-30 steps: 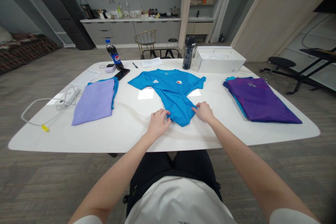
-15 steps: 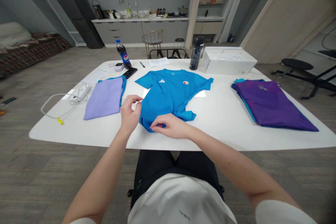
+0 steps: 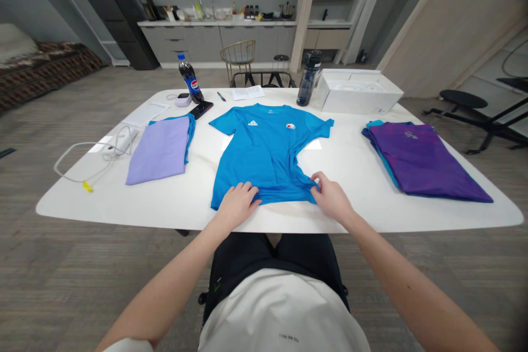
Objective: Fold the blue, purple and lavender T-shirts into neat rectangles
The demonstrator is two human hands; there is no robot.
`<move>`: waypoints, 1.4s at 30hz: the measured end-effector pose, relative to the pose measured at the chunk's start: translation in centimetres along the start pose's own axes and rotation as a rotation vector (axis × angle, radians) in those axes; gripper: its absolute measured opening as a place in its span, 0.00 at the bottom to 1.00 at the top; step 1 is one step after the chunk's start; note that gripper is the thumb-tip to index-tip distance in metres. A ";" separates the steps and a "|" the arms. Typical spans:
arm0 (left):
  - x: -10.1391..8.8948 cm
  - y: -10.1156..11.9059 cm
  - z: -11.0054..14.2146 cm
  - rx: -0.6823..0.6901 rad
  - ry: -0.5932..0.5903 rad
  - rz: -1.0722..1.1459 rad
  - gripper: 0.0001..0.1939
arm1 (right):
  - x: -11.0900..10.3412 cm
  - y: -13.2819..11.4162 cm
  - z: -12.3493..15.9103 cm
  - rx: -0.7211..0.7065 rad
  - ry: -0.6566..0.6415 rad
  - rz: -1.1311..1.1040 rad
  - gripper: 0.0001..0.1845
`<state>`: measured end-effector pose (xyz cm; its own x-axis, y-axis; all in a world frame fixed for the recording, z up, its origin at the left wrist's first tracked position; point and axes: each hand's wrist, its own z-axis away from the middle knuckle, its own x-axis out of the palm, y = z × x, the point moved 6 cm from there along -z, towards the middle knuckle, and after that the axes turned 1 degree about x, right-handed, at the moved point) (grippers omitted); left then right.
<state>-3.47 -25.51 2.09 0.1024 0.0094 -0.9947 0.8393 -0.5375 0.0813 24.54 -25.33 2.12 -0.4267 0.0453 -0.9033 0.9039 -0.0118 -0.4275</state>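
- a big white table (image 3: 346, 148) was set under all the things.
- a blue shirt (image 3: 268, 148) was laid on the middle of the table, with its neck turned away from the hands. its bottom edge was crinkled, and its right side was bunched in. by its look, it was judged light, soft, floppy, maybe a bit slippery, and hard to break. the two bottom corners were thought good places to be held, so it could be pulled flat.
- purple folded clothes (image 3: 421, 159) were piled well to the right.
- a white box (image 3: 350, 102) was put at the far side, just beside a dark water bottle (image 3: 307, 85).
- a light purple folded cloth (image 3: 159, 148) was placed to the left, over blue cloth.
- the left hand (image 3: 239, 203) was rested on the bottom edge, its fingers half bent; whether cloth was pinched could not be told.
- the right hand (image 3: 333, 197) was nearly closed, and the bottom right corner was pinched by finger and thumb.
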 end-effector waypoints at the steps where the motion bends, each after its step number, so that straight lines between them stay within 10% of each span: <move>1: 0.0 -0.1 0.1 0.001 0.000 -0.004 0.14 | -0.9 1.3 0.7 0.054 0.013 0.013 0.15; 9: 0.1 0.1 0.9 -0.016 -0.019 0.049 0.16 | -6.4 11.6 5.9 0.372 0.001 0.382 0.13; 16: 0.1 1.1 2.9 -0.152 0.069 -0.044 0.14 | -1.6 3.2 6.2 -0.300 0.003 0.054 0.14; 26: -0.7 2.2 7.2 -0.093 0.018 -0.063 0.14 | -2.7 5.7 9.0 0.011 -0.035 0.418 0.12; 33: -0.4 3.6 6.8 0.065 0.062 0.013 0.16 | -0.5 -0.1 7.1 -0.313 -0.080 0.108 0.11; 42: -1.3 2.7 4.1 0.134 -0.068 0.278 0.23 | -0.2 -1.3 4.5 -0.189 -0.344 0.111 0.17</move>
<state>-3.51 -30.41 3.30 0.2785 -0.2074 -0.9378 0.7058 -0.6180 0.3463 23.36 -29.86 2.70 -0.2827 -0.2831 -0.9165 0.9208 0.1874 -0.3420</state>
